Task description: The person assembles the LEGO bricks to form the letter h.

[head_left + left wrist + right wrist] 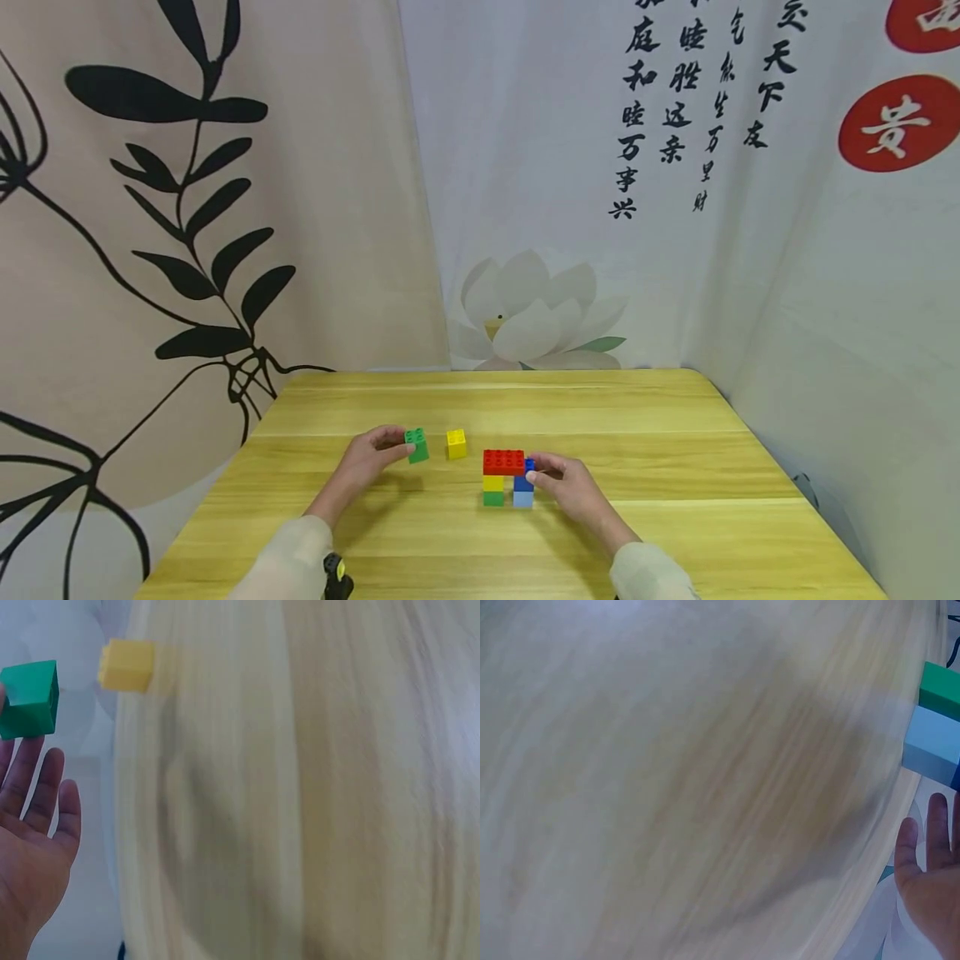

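Note:
In the head view my left hand [369, 458] pinches a green brick [416, 446] between thumb and fingers; the left wrist view shows this green brick [30, 699] at the fingertips of the hand [34, 832]. My right hand [573, 492] grips the right side of a brick structure at a blue brick [521, 483]. A red brick [503, 462] lies across its top, over a yellow brick [492, 483] and a green brick [492, 498] at left, with a light blue brick [522, 499] at lower right. The right wrist view catches the light blue brick [932, 746] beside the hand [934, 885].
A loose yellow brick [456, 444] stands on the wooden table [420, 550] between the held green brick and the structure. Printed curtains [360, 208] hang behind the table's far edge and along its right side.

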`<state>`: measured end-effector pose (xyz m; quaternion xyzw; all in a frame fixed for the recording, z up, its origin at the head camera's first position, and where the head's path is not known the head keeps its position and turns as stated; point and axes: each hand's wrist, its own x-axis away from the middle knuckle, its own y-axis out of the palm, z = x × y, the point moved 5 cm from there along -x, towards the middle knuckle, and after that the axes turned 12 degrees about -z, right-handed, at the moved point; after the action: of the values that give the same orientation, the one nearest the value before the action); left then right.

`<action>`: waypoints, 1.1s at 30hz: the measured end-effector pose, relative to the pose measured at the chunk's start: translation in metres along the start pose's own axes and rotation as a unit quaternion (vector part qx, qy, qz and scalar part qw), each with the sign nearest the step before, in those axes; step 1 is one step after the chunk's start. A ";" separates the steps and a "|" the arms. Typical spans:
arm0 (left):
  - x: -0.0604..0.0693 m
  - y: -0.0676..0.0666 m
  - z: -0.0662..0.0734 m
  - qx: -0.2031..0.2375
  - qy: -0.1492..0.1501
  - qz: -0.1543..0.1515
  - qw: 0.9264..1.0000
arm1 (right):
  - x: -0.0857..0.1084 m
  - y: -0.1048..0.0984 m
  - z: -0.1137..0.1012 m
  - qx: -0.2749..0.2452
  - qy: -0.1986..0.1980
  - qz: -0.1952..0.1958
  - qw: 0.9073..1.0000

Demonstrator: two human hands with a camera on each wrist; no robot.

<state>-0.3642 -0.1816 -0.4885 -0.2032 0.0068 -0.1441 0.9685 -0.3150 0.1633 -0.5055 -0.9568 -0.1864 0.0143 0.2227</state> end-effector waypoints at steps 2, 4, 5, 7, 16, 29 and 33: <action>-0.001 0.002 0.006 -0.003 0.002 0.001 1.000 | 0.000 0.000 0.000 -0.002 0.000 -0.002 1.000; -0.003 0.004 0.012 -0.003 0.005 0.001 1.000 | 0.000 0.000 0.000 -0.004 0.000 -0.004 1.000; -0.004 0.005 0.015 -0.003 0.007 0.001 1.000 | 0.000 0.000 0.000 -0.005 0.001 -0.004 1.000; -0.006 0.008 0.020 0.001 0.012 -0.001 1.000 | 0.000 -0.001 0.000 -0.006 0.002 -0.004 1.000; -0.014 0.021 0.045 0.015 0.041 -0.017 0.999 | 0.000 -0.001 0.002 0.000 0.002 -0.001 1.000; -0.026 0.045 0.074 0.035 0.070 -0.049 0.996 | 0.000 -0.002 -0.001 0.003 0.006 0.000 1.000; -0.026 0.053 0.081 0.040 0.075 -0.060 0.995 | 0.001 -0.002 -0.001 0.001 0.006 0.001 1.000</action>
<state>-0.3689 -0.0958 -0.4363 -0.1525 0.0619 -0.2166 0.9623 -0.3146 0.1646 -0.5038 -0.9569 -0.1843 0.0089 0.2243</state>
